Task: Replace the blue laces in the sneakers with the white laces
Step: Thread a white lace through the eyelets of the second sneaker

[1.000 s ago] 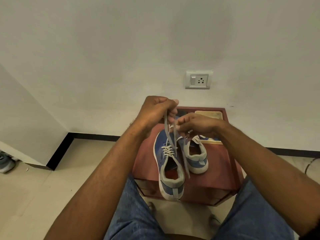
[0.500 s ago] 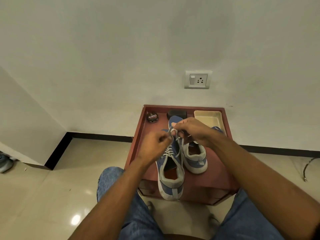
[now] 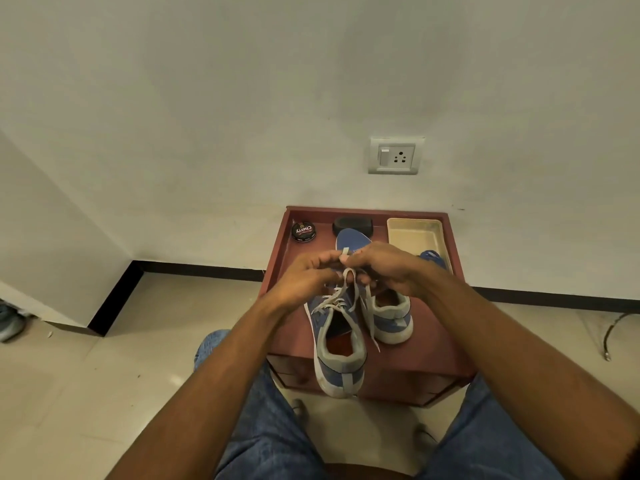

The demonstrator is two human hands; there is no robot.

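Sneaker (image 3: 337, 348), blue with grey collar and white laces (image 3: 334, 301), lies nearest on the red desk (image 3: 429, 355), heel overhanging. Above its tongue, left hand (image 3: 304, 280) and right hand (image 3: 388, 268) each pinch a lace end. Second sneaker (image 3: 391, 317) sits beside; blue laces (image 3: 433, 257) lie behind.
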